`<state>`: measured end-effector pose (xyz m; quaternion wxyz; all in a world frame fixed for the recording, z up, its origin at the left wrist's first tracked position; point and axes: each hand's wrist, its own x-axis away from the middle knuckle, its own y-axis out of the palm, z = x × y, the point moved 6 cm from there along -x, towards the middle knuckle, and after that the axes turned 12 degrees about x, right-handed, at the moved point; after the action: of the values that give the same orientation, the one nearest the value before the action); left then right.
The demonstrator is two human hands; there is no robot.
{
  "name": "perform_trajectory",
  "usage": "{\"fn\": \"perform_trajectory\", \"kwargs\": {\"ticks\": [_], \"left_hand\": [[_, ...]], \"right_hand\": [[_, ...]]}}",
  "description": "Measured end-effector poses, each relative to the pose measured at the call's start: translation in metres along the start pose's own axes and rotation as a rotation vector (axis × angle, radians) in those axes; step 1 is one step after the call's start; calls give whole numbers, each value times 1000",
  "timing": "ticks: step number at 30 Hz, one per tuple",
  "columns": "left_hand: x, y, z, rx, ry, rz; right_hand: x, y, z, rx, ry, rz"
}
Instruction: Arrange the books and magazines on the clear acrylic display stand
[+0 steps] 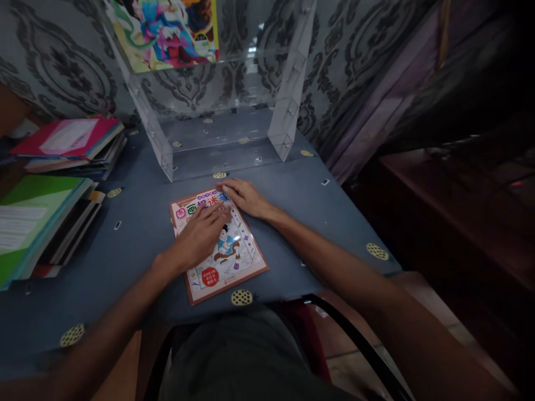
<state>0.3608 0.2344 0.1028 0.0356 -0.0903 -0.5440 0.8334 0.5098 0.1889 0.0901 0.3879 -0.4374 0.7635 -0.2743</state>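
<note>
A thin book [244, 259] with an orange-brown border and a drawn figure on its cover lies on the table before me, slightly turned. My left hand [203, 234] rests flat across the upper middle of the cover, fingers stretched out. At the book's top right corner is my right hand [244, 196], its fingers extended and touching the edge. Neither hand grips the book. Part of the coloured title is hidden under my fingers.
A clear acrylic rack [282, 131] stands behind the book, with a colourful book [167, 36] on its upper level. To the left are two piles, topped by a red book [100, 133] and a green book [54, 192]. The blue tablecloth [137, 250] has pineapple prints.
</note>
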Motion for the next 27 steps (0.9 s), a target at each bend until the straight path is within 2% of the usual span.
{"fn": "perform_trajectory", "kwargs": {"ticks": [5, 8, 19, 27], "left_hand": [[16, 15, 48, 81, 127, -131], [24, 19, 67, 123, 183, -169], [29, 25, 74, 116, 155, -131], [31, 27, 80, 64, 193, -91]], "right_hand": [[0, 0, -1, 2, 14, -1], [0, -1, 0, 31, 38, -19], [1, 0, -7, 64, 34, -30], [4, 6, -10, 125, 25, -37]]}}
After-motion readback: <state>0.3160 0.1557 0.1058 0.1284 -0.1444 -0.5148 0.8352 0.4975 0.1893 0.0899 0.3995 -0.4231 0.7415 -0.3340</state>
